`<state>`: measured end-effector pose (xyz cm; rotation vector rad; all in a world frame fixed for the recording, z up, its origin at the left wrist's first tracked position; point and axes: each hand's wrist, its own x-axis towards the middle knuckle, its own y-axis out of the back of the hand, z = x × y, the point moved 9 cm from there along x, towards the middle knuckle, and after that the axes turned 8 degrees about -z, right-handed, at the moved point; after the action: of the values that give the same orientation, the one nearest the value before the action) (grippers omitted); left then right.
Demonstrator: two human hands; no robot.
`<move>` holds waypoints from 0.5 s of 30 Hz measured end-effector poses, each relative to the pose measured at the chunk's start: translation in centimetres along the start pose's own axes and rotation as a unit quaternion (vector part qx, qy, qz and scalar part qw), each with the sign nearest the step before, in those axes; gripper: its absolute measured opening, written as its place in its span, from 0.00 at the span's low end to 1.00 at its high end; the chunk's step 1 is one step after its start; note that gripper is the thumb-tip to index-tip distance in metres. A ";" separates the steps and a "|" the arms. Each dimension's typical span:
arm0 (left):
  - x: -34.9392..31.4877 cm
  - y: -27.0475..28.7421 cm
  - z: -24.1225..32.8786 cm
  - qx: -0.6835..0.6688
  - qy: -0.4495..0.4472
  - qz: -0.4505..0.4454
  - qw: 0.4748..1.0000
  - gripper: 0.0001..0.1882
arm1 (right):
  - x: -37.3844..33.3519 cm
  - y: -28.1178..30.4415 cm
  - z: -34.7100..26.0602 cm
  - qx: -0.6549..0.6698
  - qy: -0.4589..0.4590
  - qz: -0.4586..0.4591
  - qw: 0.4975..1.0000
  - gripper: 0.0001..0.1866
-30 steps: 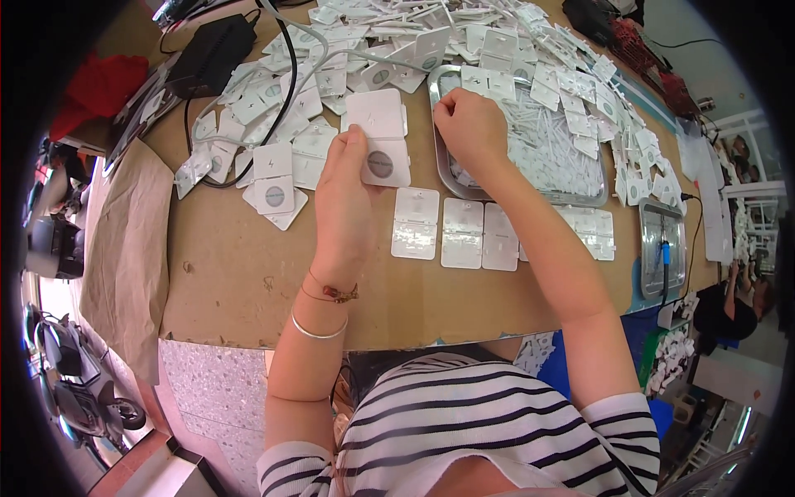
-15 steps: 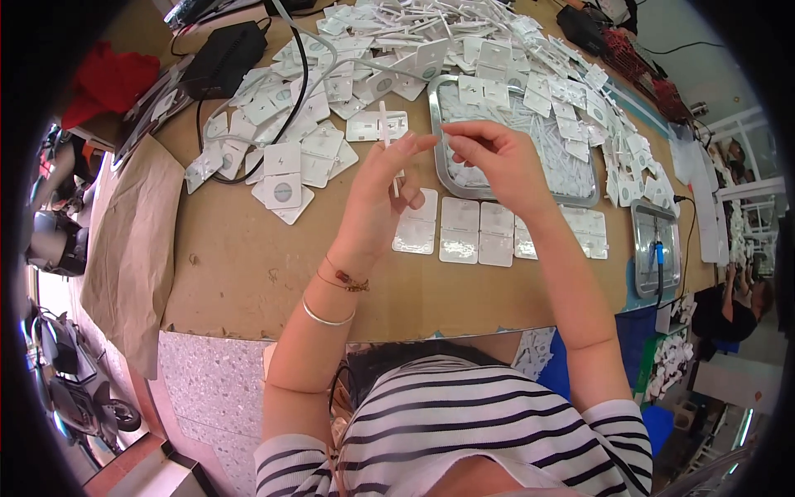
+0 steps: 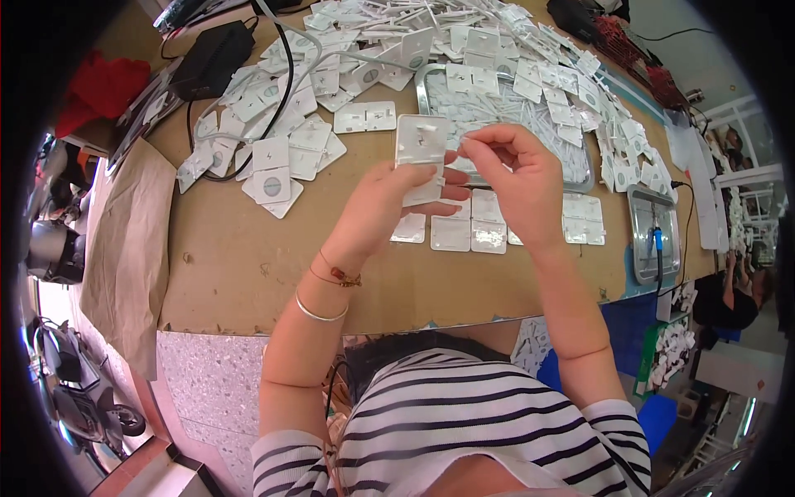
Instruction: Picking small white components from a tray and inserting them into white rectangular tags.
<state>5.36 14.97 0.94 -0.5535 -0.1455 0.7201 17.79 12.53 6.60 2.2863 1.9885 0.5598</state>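
My left hand [image 3: 393,200] grips a white plastic plate [image 3: 422,139] with its thumb across the front, and its fingers reach out behind. The plate's face, with a small dark bolt mark, is toward me. Close to its right edge, my right hand [image 3: 517,170] has thumb and forefinger pinched together; whatever sits between the tips is too small to make out. Beneath the hands a row of white plates [image 3: 451,234] lies on the brown table, partly hidden by my hands. Behind my right hand is a metal tray [image 3: 590,176] of thin white pieces.
A large heap of white plates [image 3: 377,37] covers the table's far side. At left are a black box [image 3: 214,60], cables and brown paper [image 3: 128,257]. A small metal tray [image 3: 638,269] at right holds a blue-handled tool [image 3: 658,238]. Another person sits far right.
The plate in my left hand has turned from edge-on to face me. My right hand has shifted slightly right and stays pinched beside it. The whole view has shifted slightly.
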 end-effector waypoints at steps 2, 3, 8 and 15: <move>0.0 -0.4 -0.5 0.008 0.026 -0.014 1.000 0.21 | -0.1 -0.1 -0.4 -0.027 0.029 0.002 0.999 0.05; 0.1 -0.8 -0.6 0.009 0.029 -0.028 0.999 0.21 | 0.0 -0.4 -0.2 -0.044 0.047 -0.011 0.998 0.04; -0.1 -1.2 -0.5 0.028 0.039 -0.046 0.998 0.20 | -0.3 -1.5 1.7 0.071 -0.032 -0.024 0.997 0.05; -0.1 -1.0 -1.0 0.051 0.047 -0.073 0.995 0.18 | -0.8 -2.5 2.5 0.174 -0.139 -0.027 0.975 0.09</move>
<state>6.16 13.91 0.63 -0.4730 -0.0608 0.5552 16.14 12.68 3.46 2.3199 2.1309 -0.1231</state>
